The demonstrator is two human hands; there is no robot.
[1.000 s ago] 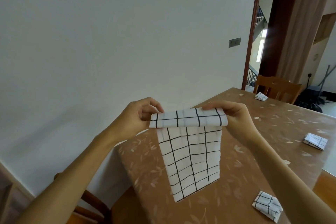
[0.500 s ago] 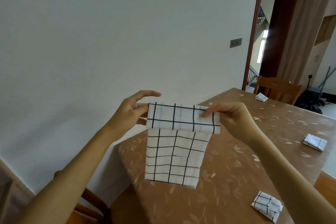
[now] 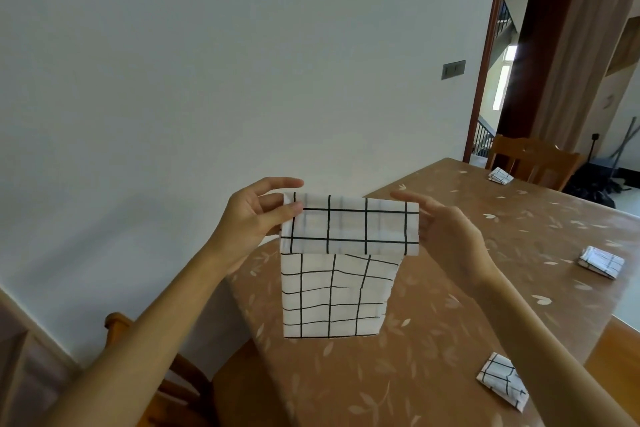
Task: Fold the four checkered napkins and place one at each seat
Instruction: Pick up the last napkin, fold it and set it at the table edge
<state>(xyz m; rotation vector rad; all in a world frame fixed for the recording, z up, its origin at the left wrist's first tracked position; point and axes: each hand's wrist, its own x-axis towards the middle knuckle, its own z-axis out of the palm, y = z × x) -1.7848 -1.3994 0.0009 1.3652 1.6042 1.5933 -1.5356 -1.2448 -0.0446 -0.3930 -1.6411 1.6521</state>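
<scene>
Napkin [image 3: 346,253]: white, black grid, held in the air above the table [image 3: 433,340], top part folded over toward the camera, the rest hanging.
Left hand [image 3: 256,218]: pinches the top left corner.
Right hand [image 3: 446,232]: grips the top right edge.
Three folded napkins on the table: near [image 3: 503,381], right [image 3: 601,262], far [image 3: 500,176] by a wooden chair [image 3: 533,159].

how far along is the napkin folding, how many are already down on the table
Three folded napkins already lie on the table: one by the far chair, one at the right edge, one near the right forearm. The fourth napkin is in the air, its top edge turned over, between left hand and right hand. Left: finish folding it and place it.
</scene>
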